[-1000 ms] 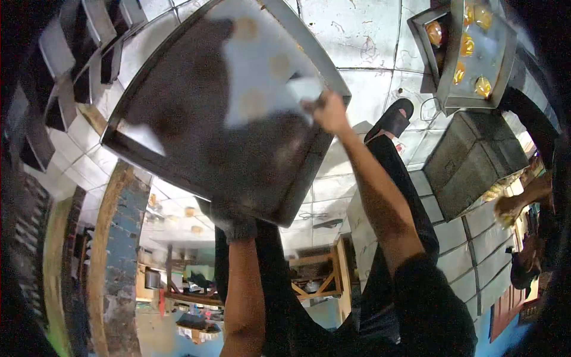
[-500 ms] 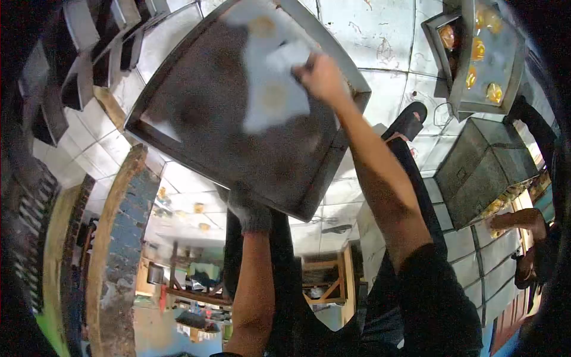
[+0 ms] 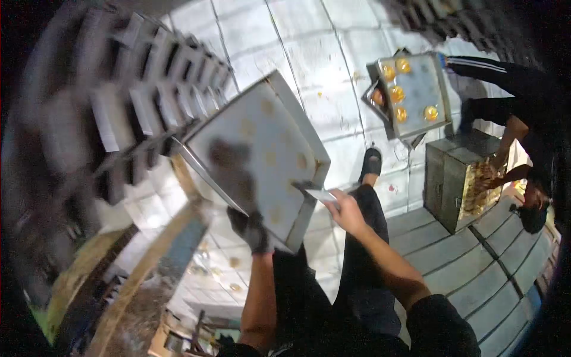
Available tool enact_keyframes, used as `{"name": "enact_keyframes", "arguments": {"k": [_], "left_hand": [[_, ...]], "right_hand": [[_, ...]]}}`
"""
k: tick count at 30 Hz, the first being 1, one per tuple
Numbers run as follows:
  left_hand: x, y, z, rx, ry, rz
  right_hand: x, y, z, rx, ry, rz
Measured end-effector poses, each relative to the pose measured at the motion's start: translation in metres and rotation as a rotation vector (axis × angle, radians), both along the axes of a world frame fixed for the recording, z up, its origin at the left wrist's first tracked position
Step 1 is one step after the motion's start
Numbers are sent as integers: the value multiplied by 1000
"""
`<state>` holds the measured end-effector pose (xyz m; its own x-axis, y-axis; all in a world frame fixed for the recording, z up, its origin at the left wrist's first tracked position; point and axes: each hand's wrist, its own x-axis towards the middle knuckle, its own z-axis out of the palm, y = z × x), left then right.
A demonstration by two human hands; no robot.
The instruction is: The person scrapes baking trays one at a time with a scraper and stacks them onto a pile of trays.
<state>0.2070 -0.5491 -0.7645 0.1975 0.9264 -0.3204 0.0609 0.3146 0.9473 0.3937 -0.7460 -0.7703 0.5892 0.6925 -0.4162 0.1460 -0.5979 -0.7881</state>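
Observation:
A large metal baking tray (image 3: 312,205) is held tilted in front of me, its floor pale with several round brownish marks. My left hand (image 3: 253,232), in a dark glove, grips the tray's near left edge; the fingers under it are hidden. Over the tray's near right rim, my right hand (image 3: 345,213) is closed on a flat pale piece (image 3: 321,195). Whether this is a scraper or a corner of a liner sheet, I cannot tell. Dark shadow falls across part of the tray.
Stacked metal trays (image 3: 143,107) line the left. A second tray (image 3: 437,89) with several golden buns lies on the tiled floor at right. Beyond it, a co-worker's hands (image 3: 491,175) are at an open metal box (image 3: 443,178). A wooden beam (image 3: 143,268) runs at lower left.
The view has shifted, and the tray appears lower and smaller. My right hand has gone from over the tray's middle to its near right rim. Shadow covers less of the tray.

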Motion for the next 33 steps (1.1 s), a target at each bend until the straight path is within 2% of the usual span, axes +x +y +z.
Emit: {"name": "enact_keyframes", "arguments": {"k": [2,5,6,7,8,10,12,14,18,19,22,23,24,25,28,30,31,32,33], "left_hand": [[31,11,124,138,91,-52],[12,7,257,224,122,-100],[10,1,304,205,170,-129],[-1,-8,339,262,153,-144],[-18,-21,368,388,447,-320],[-38,-34,421,629,1079,-629],[-19,-62,472,561,1136,-592],[39,-106,561,810,603,-65],[40,-144,614,891,831,-33],[37,-146,619,934,764,-24],[19,-150,621,969,619,93],[13,-152,620,906,460,95],[5,-153,614,909,444,138],[-6,-152,601,666,145,267],[-63,-125,549,783,102,178],[-41,-140,600,147,-549,305],[-35,-142,612,175,-634,229],[-20,-148,635,181,-680,269],[-1,-154,666,203,-765,266]], "right_hand": [[12,-3,76,20,28,-22],[25,9,187,211,59,-135],[30,13,217,289,100,-181],[34,17,235,308,21,-184],[36,23,244,383,26,-230],[50,43,302,550,2,-286],[62,62,367,781,141,-332],[53,110,385,969,97,-306],[32,118,504,1100,79,-348],[33,115,521,1148,104,-329],[29,128,528,1099,200,-129],[22,127,529,1104,202,-134],[15,124,533,1109,203,-139],[19,108,543,1164,118,3],[40,49,582,1309,-228,416],[56,3,592,1099,-596,513],[68,-15,589,1015,-688,529],[82,-31,588,930,-781,535],[95,-47,600,981,-887,463]]}}
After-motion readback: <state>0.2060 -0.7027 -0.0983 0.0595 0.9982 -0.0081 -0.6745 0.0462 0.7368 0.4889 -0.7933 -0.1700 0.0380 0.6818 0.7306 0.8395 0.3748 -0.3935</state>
